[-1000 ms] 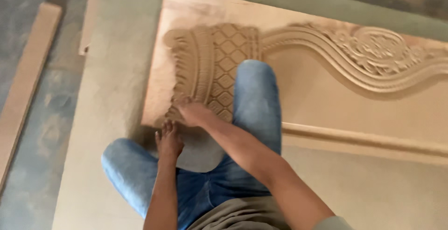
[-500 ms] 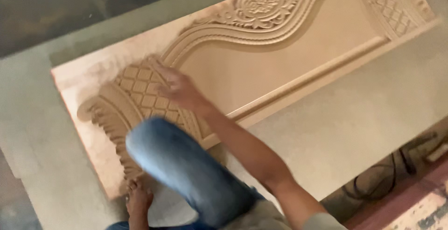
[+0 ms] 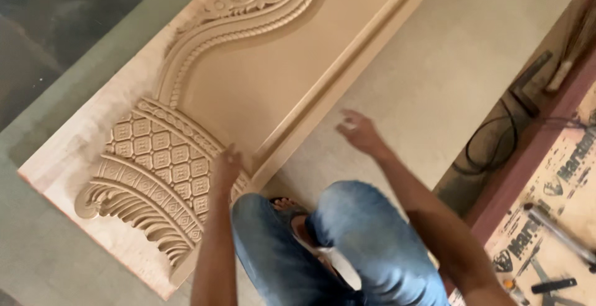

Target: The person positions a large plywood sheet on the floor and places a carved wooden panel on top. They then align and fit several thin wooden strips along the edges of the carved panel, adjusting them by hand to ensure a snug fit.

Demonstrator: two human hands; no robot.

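A large carved wooden panel (image 3: 267,88) lies flat on a pale board (image 3: 447,63). It has a lattice and leaf carving (image 3: 155,169) at its near end and a rope-edged scroll (image 3: 248,14) farther up. My left hand (image 3: 226,166) rests on the carved lattice by the panel's near corner, back of the hand up, fingers hidden. My right hand (image 3: 359,132) hovers over the bare board just right of the panel's raised edge strip (image 3: 347,63). Its fingers are spread and it holds nothing. My knees in blue jeans (image 3: 347,244) are bent below both hands.
A black cable (image 3: 490,147) coils at the board's right edge beside a reddish beam (image 3: 534,157). Printed cardboard (image 3: 559,219) at the lower right carries a metal tube (image 3: 562,234) and small tools. Dark floor (image 3: 56,39) lies at the upper left.
The view has swung, so the panel now runs up and away. My right hand has left the lattice carving and moved right over the bare board. My left hand has come up onto the carving.
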